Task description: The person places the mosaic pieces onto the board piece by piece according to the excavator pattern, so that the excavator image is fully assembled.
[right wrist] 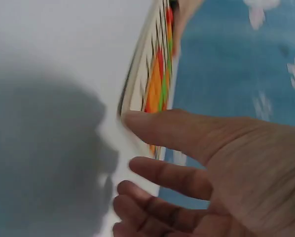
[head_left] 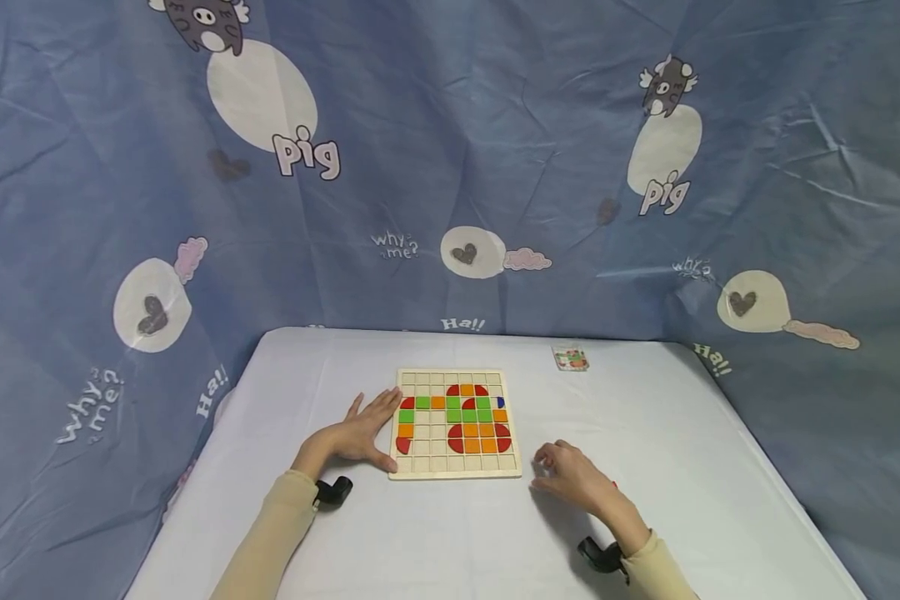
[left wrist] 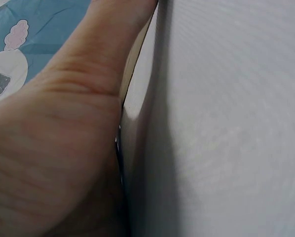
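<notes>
A square wooden grid board (head_left: 429, 465) lies on the white table, its cells partly filled with red, orange and green pieces plus one blue-and-white piece (head_left: 500, 402). Along the board's left edge rests my left hand (head_left: 360, 429), fingers spread, thumb at the near left corner. In the left wrist view the thumb side of that hand (left wrist: 54, 133) hides most of the board. My right hand (head_left: 573, 477) hovers just right of the near right corner. The right wrist view shows its thumb and loosely bent fingers (right wrist: 169, 177) apart, with nothing seen between them.
A small printed picture card (head_left: 571, 358) lies near the table's far edge, right of the board. A small red bit (head_left: 614, 484) shows beside my right wrist, mostly hidden. Blue printed cloth (head_left: 390, 183) hangs behind and around the white table (head_left: 450, 542).
</notes>
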Motion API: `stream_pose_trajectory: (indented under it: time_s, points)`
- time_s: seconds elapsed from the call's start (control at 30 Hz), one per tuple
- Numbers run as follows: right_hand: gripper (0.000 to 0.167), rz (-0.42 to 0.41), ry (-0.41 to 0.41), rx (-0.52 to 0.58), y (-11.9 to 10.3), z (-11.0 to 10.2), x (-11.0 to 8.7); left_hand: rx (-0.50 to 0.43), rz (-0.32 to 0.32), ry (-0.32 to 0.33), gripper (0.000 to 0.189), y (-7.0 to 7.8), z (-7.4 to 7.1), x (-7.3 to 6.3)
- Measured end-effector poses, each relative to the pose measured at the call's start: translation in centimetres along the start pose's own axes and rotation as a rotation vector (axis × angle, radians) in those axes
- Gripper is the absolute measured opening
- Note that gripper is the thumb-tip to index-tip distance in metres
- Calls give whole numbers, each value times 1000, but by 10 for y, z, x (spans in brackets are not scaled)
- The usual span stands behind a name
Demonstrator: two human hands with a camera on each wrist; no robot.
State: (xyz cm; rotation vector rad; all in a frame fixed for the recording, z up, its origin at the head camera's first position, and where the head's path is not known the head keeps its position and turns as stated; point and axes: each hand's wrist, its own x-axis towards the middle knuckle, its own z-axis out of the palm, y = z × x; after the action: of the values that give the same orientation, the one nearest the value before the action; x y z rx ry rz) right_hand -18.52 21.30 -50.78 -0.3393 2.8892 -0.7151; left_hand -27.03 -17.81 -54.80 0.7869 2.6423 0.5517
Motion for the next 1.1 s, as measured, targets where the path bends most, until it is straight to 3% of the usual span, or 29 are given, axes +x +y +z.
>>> stream_pose_trajectory:
  time_s: [0.13,0.27,0.4,0.67,0.87,1.1]
  points:
    - [37,123,-15,-15,37,-23,-24,-10,3,3,131,0,0,0]
    - [41,184,-29,-28,63,-37,-40,-27,-1,8,130,-1,1,-1]
    - [37,230,-34,39,77,-41,-47,-40,-4,10,131,0,1,-1]
    - [21,215,20,96,88,-39,-47,-34,0,12,131,1,-1,0]
    - [24,258,53,110,94,-36,-41,-33,5,12,132,1,0,1]
    - [29,336,144,90,102,-31,-17,-43,10,12,130,2,-1,-1]
